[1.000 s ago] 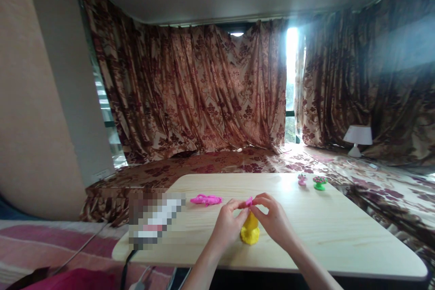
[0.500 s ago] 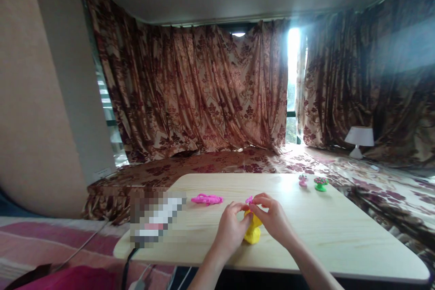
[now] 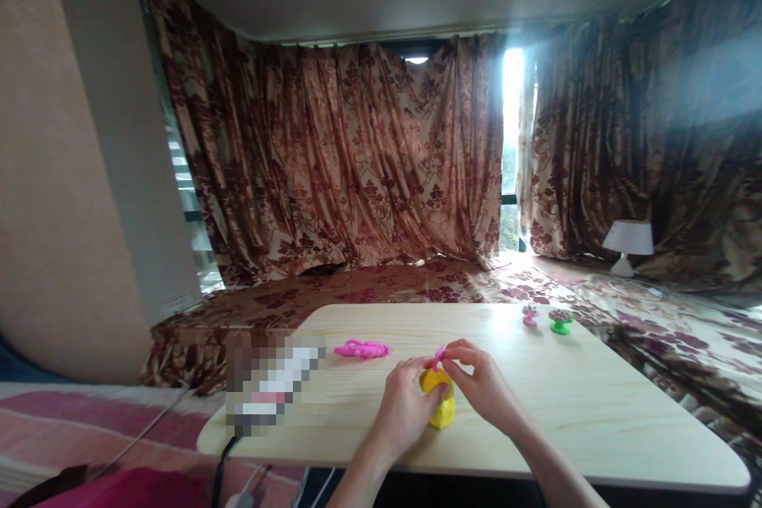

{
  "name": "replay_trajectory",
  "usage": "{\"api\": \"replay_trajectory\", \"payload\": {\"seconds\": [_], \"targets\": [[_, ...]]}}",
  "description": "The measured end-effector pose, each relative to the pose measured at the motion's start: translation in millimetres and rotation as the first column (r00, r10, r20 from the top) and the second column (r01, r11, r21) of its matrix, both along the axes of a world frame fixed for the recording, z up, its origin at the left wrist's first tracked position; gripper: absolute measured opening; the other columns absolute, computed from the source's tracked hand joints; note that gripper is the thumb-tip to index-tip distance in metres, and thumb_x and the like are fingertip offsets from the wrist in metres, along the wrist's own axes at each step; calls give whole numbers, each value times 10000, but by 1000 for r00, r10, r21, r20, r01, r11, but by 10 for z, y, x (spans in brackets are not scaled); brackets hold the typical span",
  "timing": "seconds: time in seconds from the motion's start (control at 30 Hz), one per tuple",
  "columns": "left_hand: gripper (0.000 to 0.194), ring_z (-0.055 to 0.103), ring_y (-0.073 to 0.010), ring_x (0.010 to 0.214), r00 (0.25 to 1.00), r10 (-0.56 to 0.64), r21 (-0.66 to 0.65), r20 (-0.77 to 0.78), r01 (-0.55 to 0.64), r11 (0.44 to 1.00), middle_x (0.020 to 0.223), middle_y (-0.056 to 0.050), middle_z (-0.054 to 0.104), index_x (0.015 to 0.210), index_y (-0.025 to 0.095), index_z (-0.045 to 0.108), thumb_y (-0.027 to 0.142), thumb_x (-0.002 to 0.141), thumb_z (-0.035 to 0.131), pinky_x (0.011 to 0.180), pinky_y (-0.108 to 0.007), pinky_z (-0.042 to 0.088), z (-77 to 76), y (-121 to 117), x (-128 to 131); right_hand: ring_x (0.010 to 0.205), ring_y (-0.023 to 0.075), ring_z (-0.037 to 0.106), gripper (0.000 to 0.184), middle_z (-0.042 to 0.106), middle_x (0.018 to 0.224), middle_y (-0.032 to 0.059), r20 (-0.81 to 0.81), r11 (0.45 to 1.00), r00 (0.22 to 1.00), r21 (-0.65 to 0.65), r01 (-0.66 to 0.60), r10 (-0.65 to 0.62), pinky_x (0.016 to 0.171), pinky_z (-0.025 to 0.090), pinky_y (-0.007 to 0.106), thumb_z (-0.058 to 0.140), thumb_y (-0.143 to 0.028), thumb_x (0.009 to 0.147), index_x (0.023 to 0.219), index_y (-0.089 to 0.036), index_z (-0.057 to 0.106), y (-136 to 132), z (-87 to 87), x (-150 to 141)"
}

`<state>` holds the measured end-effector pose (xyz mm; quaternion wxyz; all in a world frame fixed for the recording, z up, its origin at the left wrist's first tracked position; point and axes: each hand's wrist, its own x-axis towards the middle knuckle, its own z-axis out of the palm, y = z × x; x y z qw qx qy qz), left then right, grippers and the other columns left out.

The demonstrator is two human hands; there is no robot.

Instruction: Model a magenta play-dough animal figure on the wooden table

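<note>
My left hand (image 3: 406,397) is closed around the upper part of a yellow clay figure (image 3: 442,413), thumb in front and fingers behind. The figure has a rounded top and a lumpy base near the tabletop; whether the base touches the wood I cannot tell. At its top, a small pink clay piece (image 3: 439,356) is pinched by the fingertips of my right hand (image 3: 481,382). A larger lump of pink clay (image 3: 362,349) lies on the table, beyond my left hand and to its left.
Two small clay mushroom shapes, one pink (image 3: 529,316) and one green with a speckled cap (image 3: 560,321), stand at the far right of the wooden table (image 3: 607,413). A blurred-out object (image 3: 277,385) with a black cable lies on the left. A white lamp (image 3: 628,242) stands farther back.
The yellow top has turned a little in my left hand, so more of it shows. The pink piece is now more upright above it. My right hand has stayed nearly in place.
</note>
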<state>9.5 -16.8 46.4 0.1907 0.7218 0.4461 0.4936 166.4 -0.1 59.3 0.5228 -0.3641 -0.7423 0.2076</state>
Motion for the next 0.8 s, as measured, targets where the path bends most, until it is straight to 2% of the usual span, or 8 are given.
{"api": "replay_trajectory", "payload": {"seconds": [0.17, 0.33, 0.57, 0.8], "targets": [[268, 580, -226, 971, 999, -37, 0, -26, 37, 999, 1002, -34, 673, 996, 251, 669, 252, 730, 636, 896, -332, 420, 28, -2, -11, 826, 180, 608, 162, 644, 846, 37, 13, 1000, 1000, -2, -4, 4, 765, 467, 296, 548, -218, 821, 832, -211, 709, -27, -11, -1], [305, 576, -228, 947, 998, -38, -5, -40, 38, 999, 956, -33, 670, 1036, 260, 665, 223, 736, 620, 862, -329, 426, 41, -11, -6, 796, 169, 605, 129, 643, 822, 25, 23, 1000, 1000, -8, 17, -17, 746, 461, 283, 573, -211, 804, 800, -210, 702, -20, 12, -42], [340, 565, -206, 978, 998, -59, 1, -26, 59, 998, 999, -14, 667, 1042, 275, 663, 168, 721, 624, 903, -299, 403, 57, -41, 9, 729, 170, 603, 182, 643, 746, 26, 7, 996, 996, -40, 84, -84, 675, 457, 283, 562, -253, 814, 696, -184, 682, 32, -26, -76], [328, 562, -214, 985, 998, -58, -5, -4, 58, 998, 1015, -30, 659, 1043, 258, 659, 180, 727, 616, 909, -313, 405, 39, -50, 12, 808, 192, 615, 167, 659, 853, 41, -4, 996, 998, -72, 59, -59, 694, 469, 297, 571, -302, 813, 822, -211, 712, 14, -3, -2]]}}
